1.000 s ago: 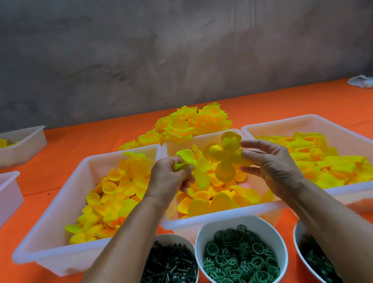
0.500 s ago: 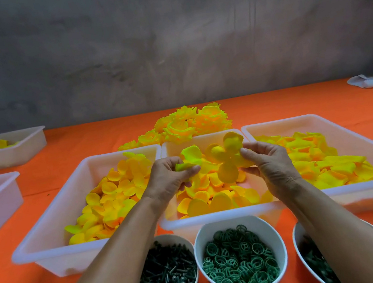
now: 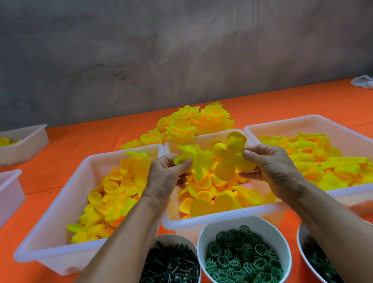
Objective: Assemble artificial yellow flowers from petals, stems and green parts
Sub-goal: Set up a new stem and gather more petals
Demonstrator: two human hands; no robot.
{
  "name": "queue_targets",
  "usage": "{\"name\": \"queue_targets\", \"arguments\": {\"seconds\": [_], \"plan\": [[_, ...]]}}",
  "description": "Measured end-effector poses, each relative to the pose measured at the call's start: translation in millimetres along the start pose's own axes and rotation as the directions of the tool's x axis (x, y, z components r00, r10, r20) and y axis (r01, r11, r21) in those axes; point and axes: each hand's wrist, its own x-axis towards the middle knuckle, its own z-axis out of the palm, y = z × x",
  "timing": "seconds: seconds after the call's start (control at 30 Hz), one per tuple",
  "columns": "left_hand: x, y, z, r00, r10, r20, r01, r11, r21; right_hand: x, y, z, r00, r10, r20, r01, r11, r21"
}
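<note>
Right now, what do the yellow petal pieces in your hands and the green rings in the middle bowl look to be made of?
Petal pieces: probably thin fabric or soft plastic; matte, cupped, holding their shape between the left hand and right hand.
Green rings: likely moulded plastic; uniform spoked hoops with a slight sheen.
Bowl: smooth white, plastic or coated paper; cannot tell.

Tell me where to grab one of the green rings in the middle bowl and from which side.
Pinch a ring lying on top of the heap by its thin outer rim, coming straight down from above. The white bowl has raised walls, so a sideways approach is blocked, and the rings are flat hoops, tangled together. A top one near the back looks likeliest to lift free.
</note>
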Motion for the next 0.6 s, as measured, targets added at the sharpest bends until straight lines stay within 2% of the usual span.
{"name": "queue_targets", "arguments": {"seconds": [0.23, 0.4, 0.6], "plan": [[2.1, -1.9, 2.8, 1.0, 0.004, 0.02, -0.006, 0.998, 0.058, 0.6, 2.4, -0.1, 1.0, -0.002, 0.014, 0.003, 0.998, -0.06], [2.1, -6.7, 5.1, 0.997, -0.011, 0.074, -0.011, 0.957, 0.29, 1.9, 4.4, 0.7, 1.0, -0.009, 0.019, 0.011, 0.994, -0.11], [-1.0, -3.3, 3.9, 0.996, 0.0, 0.089, -0.02, 0.975, 0.222, 1.0, 4.8, 0.5, 0.999, -0.03, 0.02, 0.033, 0.991, -0.134]]}}
